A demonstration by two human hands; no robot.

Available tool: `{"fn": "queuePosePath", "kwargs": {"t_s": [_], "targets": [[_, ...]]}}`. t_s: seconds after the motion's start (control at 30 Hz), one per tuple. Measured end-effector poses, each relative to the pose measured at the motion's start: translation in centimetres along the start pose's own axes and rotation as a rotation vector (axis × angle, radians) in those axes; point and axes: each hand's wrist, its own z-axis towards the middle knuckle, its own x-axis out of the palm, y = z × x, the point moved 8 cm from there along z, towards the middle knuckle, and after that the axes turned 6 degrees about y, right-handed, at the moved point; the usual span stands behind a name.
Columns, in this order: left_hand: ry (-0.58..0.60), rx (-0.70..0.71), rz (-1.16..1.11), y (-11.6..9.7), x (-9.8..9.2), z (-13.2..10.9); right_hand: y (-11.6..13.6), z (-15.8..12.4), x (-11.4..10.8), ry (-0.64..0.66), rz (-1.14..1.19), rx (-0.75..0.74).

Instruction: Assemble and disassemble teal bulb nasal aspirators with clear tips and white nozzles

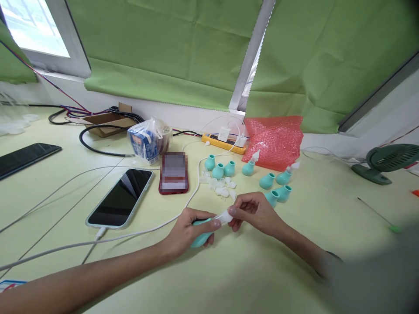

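Note:
My left hand [187, 230] is wrapped round a teal rubber squeeze bulb [200, 240], held tilted with its neck to the right. A translucent nozzle [224, 217] sits at the bulb's neck, and the left thumb presses against it. The fingers of my right hand [254, 212] pinch the nozzle's far end. Beyond the hands lie several loose clear tips [223, 192]. Around them stand open-necked teal bulbs [218, 172], some close behind my right hand. Two more bulbs, one in the middle [248, 169] and one further right [283, 177], carry pointed clear tips.
A white cable [193, 195] crosses the table left of my hands. Two phones, one pale-cased [121, 198] and one red-cased [173, 191], lie there. Behind are a yellow power strip [209, 139], a red bubble-wrap bag [275, 141] and a plastic-wrapped pack [144, 141]. A green fan [389, 159] stands right.

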Motion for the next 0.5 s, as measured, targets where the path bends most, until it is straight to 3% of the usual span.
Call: {"fn": "queuePosePath", "kwargs": {"t_s": [0.17,0.4,0.5], "targets": [[0.087,-0.082,-0.176,1.06,0.45,0.29,-0.49,0.20,0.13,0.112,0.023,0.012],[0.049,-0.052,-0.068,0.66,0.29,0.14,-0.91,0.24,0.05,0.124,0.000,0.025],[0.027,-0.017,-0.028,0.58,0.11,0.23,-0.18,0.12,-0.01,0.073,-0.059,-0.009]]}}
